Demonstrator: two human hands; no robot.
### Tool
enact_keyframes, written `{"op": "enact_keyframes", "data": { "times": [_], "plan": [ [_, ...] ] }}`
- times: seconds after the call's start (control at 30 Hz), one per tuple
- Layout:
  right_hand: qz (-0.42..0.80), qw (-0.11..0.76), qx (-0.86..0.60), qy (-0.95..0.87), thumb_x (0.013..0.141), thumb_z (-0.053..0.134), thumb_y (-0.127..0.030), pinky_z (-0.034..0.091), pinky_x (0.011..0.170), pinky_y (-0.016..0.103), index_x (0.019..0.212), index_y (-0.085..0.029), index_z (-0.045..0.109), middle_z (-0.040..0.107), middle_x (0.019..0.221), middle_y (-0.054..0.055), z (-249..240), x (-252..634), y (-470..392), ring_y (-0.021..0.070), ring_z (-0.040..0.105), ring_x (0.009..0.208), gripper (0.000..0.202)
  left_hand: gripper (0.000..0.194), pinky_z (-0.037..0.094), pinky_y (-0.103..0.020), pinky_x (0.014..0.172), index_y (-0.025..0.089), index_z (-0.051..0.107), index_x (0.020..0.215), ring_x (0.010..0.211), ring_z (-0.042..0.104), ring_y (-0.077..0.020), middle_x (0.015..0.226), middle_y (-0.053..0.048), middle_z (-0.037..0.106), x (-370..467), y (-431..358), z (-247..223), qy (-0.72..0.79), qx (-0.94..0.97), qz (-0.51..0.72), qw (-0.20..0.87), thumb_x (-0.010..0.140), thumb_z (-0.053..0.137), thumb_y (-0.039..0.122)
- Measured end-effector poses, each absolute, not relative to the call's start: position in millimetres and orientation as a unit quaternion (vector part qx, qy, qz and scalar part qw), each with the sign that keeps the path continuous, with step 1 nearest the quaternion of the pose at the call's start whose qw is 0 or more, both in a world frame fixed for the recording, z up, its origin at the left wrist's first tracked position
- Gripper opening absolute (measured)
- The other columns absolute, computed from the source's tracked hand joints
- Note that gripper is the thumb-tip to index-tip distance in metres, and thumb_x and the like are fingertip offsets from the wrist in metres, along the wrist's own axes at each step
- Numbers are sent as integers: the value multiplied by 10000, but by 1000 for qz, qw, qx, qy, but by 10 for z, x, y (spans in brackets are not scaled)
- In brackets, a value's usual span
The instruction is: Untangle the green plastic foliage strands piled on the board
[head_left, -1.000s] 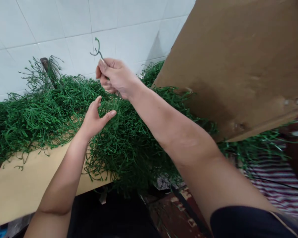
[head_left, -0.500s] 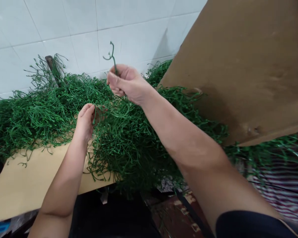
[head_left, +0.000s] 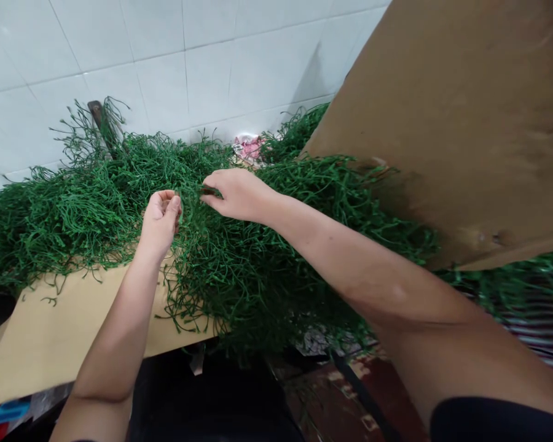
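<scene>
Green plastic stems with thin forked tips lie in a large tangled pile [head_left: 267, 264] in front of me. My left hand [head_left: 161, 215] is at the pile's left side, thumb and fingers pinched together; what they hold, if anything, is too small to make out. Just to its right, my right hand [head_left: 237, 191] reaches in over the pile from the right. A gap shows between its thumb and fingers, and no stem can be seen in them. Its fingertips are beside the upper stems. Another heap of the same stems [head_left: 74, 209] spreads out to the left.
Tan cardboard [head_left: 74, 319] lies under the stems at the left. A big brown cardboard panel [head_left: 451, 135] leans at the right. Behind is a white tiled wall [head_left: 258, 67], with a brown upright stick [head_left: 99, 123] and a pink-and-white item [head_left: 249, 148] before it.
My right hand has come down to the pile, and the forked stem it held up is no longer seen in it. My left hand has turned slightly, staying in nearly the same place.
</scene>
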State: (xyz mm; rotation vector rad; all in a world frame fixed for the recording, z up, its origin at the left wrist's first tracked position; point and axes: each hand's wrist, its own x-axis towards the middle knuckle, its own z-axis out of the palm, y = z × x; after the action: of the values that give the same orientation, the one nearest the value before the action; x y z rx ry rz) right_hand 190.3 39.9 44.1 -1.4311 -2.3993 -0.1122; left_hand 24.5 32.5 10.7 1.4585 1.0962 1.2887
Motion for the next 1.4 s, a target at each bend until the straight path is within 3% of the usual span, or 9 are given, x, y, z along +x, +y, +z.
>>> {"op": "enact_keyframes", "data": {
  "times": [0.23,0.57,0.77,0.93,1.03,1.13,1.23,1.3,1.4],
  "plan": [
    [-173,142,-537,-813,887,370,-198,236,569,298,1016,-160,611,624,1003,98,392,2104,458,159,538,709,276,262,167,-221,415,168,533,825,394,271,-57,464,79,376,296,170,118,404,602,432,537,748,624,401],
    [-259,85,-427,-862,921,271,-152,255,614,301,993,-195,579,623,936,78,387,2249,875,146,503,751,319,378,138,-196,406,175,487,688,385,183,-32,424,106,273,411,-167,-6,356,540,453,614,686,662,510],
    [-270,80,-596,-752,846,310,-50,313,629,282,1122,-110,542,626,1008,127,603,2521,1103,177,561,835,365,376,203,-182,413,172,475,635,405,265,-30,456,78,352,235,-527,80,400,512,475,594,702,670,486],
    [-225,145,-641,-719,897,347,-172,362,677,293,1113,-117,570,632,1049,115,635,2724,959,184,579,828,316,235,374,-206,498,162,579,752,504,450,-71,580,25,514,163,-362,-48,443,609,414,511,760,603,396],
    [-191,158,-580,-776,929,365,-317,365,673,285,1044,-149,613,646,984,86,649,2591,830,164,566,789,322,293,485,-334,813,156,613,992,917,596,-186,970,-85,640,233,-64,-118,466,699,380,387,730,603,289],
    [-138,141,-539,-819,910,413,-410,357,658,286,873,-141,638,626,811,74,684,2448,735,150,530,714,353,529,417,-431,990,159,524,1206,1202,483,-264,1306,-150,499,272,171,-66,470,722,420,285,707,631,300],
    [-73,139,-498,-853,878,485,-393,341,635,274,752,-146,608,555,664,33,719,2334,626,118,466,630,304,689,411,-439,1005,159,414,1310,1268,441,-288,1399,-175,415,294,324,57,450,697,467,307,717,654,415],
    [-37,138,-471,-870,879,487,-358,325,619,262,712,-149,583,499,603,5,736,2253,539,93,414,578,285,697,437,-402,968,156,411,1299,1227,486,-269,1347,-171,480,332,397,117,423,689,476,347,722,650,467],
    [-35,123,-445,-886,898,448,-315,304,619,256,725,-142,572,481,611,-2,751,2143,428,82,392,575,275,432,475,-305,830,135,545,1105,953,603,-182,1026,-104,652,396,457,140,392,713,450,368,816,536,456]
  ]
}}
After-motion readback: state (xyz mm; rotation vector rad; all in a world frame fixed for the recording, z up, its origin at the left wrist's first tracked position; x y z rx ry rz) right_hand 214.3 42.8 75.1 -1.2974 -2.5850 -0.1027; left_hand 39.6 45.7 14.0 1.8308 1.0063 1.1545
